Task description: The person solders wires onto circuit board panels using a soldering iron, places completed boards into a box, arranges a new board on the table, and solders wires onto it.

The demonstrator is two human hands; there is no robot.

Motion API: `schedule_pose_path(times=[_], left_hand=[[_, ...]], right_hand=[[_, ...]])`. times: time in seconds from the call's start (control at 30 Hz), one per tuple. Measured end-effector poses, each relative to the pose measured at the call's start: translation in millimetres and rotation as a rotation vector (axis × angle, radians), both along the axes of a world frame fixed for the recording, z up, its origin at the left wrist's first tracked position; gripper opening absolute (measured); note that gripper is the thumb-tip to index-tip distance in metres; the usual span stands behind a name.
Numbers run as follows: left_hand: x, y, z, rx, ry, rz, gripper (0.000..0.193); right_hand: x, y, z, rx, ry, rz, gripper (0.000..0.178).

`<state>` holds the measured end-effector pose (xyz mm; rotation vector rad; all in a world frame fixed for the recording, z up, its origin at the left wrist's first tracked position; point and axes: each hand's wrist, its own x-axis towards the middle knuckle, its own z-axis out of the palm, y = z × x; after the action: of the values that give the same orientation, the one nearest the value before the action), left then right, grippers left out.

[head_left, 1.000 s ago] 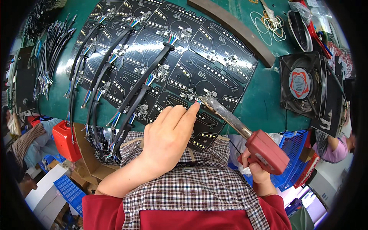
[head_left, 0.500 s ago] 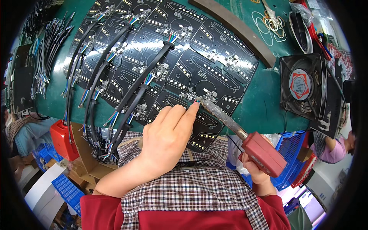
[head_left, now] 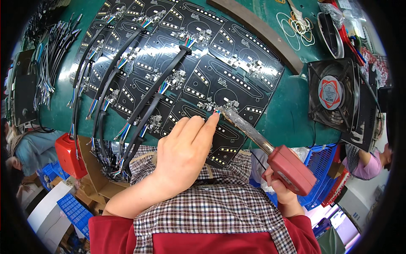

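My left hand (head_left: 186,148) is closed in a pinch on the ends of thin coloured wires (head_left: 218,112), held against solder pads on a black circuit board (head_left: 230,95). Most of the cable behind those wires is hidden under the hand. A soldering iron (head_left: 292,169) with a red handle and a long stained metal barrel is gripped by my right hand (head_left: 279,186). Its tip touches or nearly touches the wire ends beside my left fingertips. Several similar boards lie overlapped across the bench, and black cables (head_left: 146,99) with coloured wires run from those on the left.
A dark curved bar (head_left: 258,29) lies behind the boards. A square black fan (head_left: 332,95) stands at the right, below a wire spool (head_left: 330,36). Bundled cables (head_left: 57,55) lie at the left of the green bench (head_left: 292,122). Other people are at both sides.
My left hand keeps its place on the wires. The soldering iron has barely shifted. At the far left, another person's hand and arm have come further into view.
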<state>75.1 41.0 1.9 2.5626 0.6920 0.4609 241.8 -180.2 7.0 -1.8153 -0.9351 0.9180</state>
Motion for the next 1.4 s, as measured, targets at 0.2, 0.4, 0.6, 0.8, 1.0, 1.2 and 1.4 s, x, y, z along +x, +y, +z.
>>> schedule_pose_path(times=[0.2, 0.4, 0.6, 0.8, 1.0, 1.2, 1.4], left_hand=[[1, -1, 0, 0.017, 0.004, 0.004, 0.043], [0, -1, 2, 0.017, 0.017, 0.004, 0.044], [0, -4, 2, 0.187, 0.076, -0.049, 0.05], [-2, -4, -2, 0.221, 0.05, -0.067, 0.049], [1, -6, 1, 0.237, 0.09, -0.061, 0.045], [4, -7, 3, 0.267, 0.115, -0.054, 0.042], [5, -8, 4, 0.285, 0.132, -0.052, 0.042]], right_hand=[[3, 18, 11, 0.007, -0.209, 0.036, 0.061], [-7, -2, 1, 0.102, 0.118, -0.171, 0.075], [0, -10, 3, 0.011, -0.026, -0.008, 0.075], [3, -10, -2, 0.035, -0.006, 0.025, 0.069], [1, 0, -4, 0.111, -0.247, 0.057, 0.063], [4, 7, 9, -0.009, -0.218, 0.087, 0.06], [-1, -14, -3, 0.032, -0.071, -0.016, 0.068]])
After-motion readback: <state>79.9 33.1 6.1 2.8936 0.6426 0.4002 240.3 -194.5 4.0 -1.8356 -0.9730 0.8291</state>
